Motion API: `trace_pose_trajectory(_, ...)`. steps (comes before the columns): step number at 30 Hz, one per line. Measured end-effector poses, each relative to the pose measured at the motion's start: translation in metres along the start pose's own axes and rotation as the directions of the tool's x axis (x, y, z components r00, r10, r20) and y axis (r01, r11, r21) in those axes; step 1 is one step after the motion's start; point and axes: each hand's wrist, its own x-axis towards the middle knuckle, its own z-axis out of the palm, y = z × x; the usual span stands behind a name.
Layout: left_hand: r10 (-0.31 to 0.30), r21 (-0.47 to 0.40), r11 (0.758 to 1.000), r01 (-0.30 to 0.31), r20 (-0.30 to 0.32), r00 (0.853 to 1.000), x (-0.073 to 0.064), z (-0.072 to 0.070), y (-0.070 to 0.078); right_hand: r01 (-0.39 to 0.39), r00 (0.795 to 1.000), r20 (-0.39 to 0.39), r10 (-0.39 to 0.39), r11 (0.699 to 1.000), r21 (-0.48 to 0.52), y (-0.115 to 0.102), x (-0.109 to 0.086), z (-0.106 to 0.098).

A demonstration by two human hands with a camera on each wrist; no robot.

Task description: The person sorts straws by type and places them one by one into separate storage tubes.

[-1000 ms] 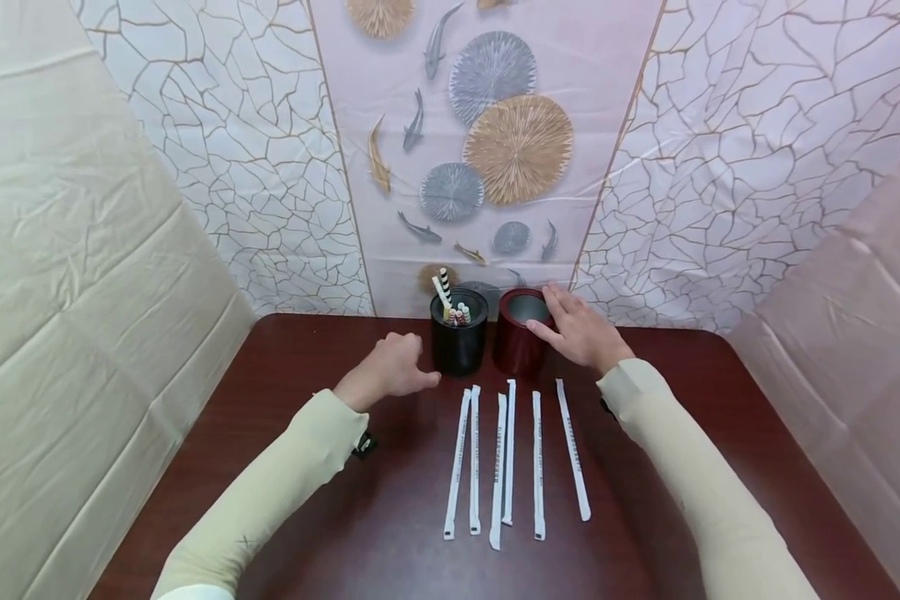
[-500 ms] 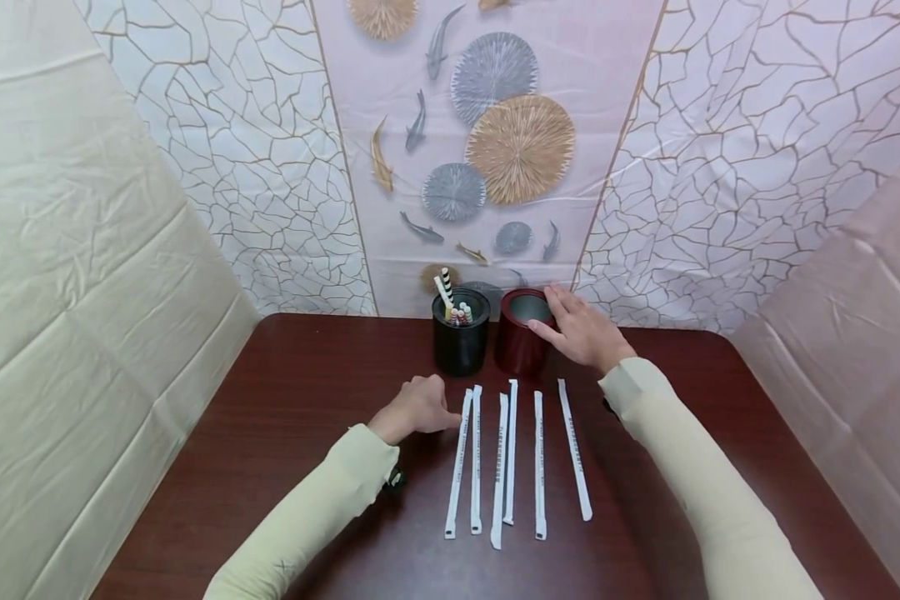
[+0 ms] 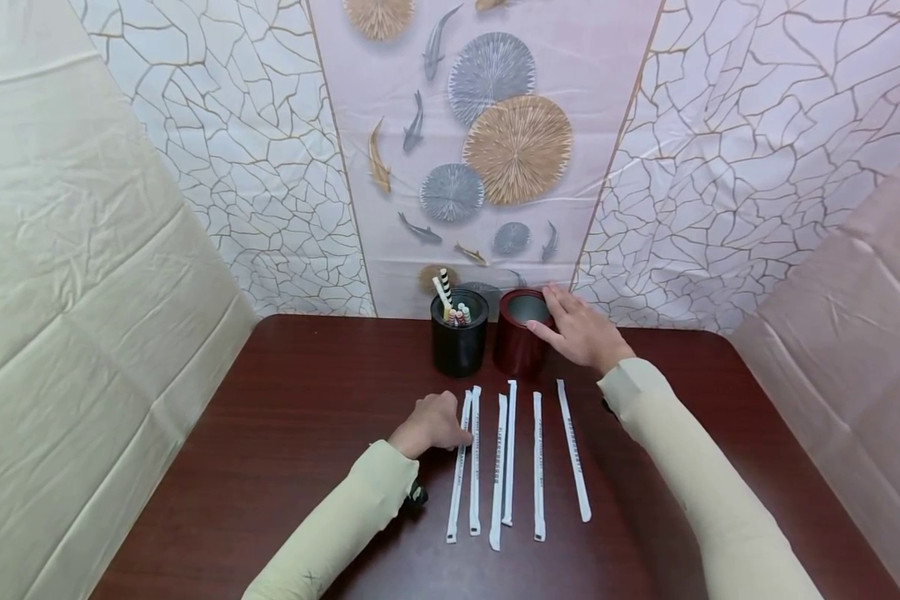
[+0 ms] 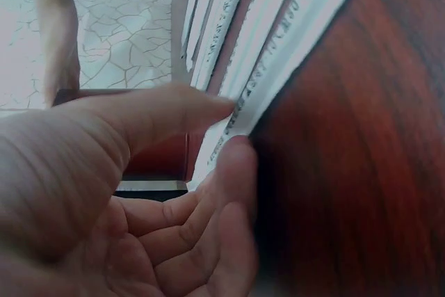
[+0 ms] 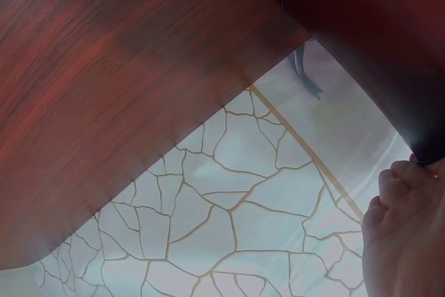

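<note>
In the head view, my left hand (image 3: 437,422) is at the upper part of the leftmost paper-wrapped straw (image 3: 456,492). The left wrist view shows thumb and forefinger pinching this straw (image 4: 278,53) by its edges, the other fingers loosely bent. My right hand (image 3: 581,329) rests against the rim of a dark red cup (image 3: 519,354), fingers fairly straight and thumb at the front of the rim. From the right wrist, the fingers (image 5: 395,184) show at the rim of the red cup (image 5: 375,39). That cup looks empty inside.
Several more white wrapped straws (image 3: 538,467) lie lengthwise to the right of the pinched one. A black cup (image 3: 459,350) holding striped and coloured straws (image 3: 450,304) stands just left of the red cup. Behind the brown table (image 3: 307,367) hangs a patterned curtain (image 3: 270,167).
My left hand has come from beside the black cup toward me and rightward, onto the leftmost straw, whose near end has shifted slightly. My right hand stays at the red cup.
</note>
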Motion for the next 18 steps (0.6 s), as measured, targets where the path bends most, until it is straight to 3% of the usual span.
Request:
trace_pose_trajectory(4,-0.015,0.015,1.000,0.016,-0.014,1.000,0.012,0.013,-0.008,0.000,1.000,0.003,0.000,1.000,-0.002,0.000,0.000,-0.001)
trace_pose_trajectory(8,0.006,0.013,1.000,-0.005,-0.043,0.999,0.015,0.016,-0.009,-0.008,1.000,0.004,0.008,1.000,-0.001,0.000,0.000,-0.002)
trace_pose_trajectory(13,0.052,0.001,0.999,-0.052,-0.049,0.997,0.010,0.012,-0.010,-0.009,1.000,0.004,0.009,1.000,0.004,0.001,-0.001,-0.003)
trace_pose_trajectory(15,0.035,-0.033,0.999,-0.036,-0.021,0.999,-0.002,-0.001,0.000,-0.008,1.000,0.004,0.008,1.000,0.004,0.001,-0.001,-0.002)
trace_pose_trajectory(18,0.022,-0.079,0.997,-0.022,-0.003,1.000,-0.010,-0.011,0.005,-0.004,1.000,-0.004,0.004,1.000,0.009,0.001,-0.001,0.000)
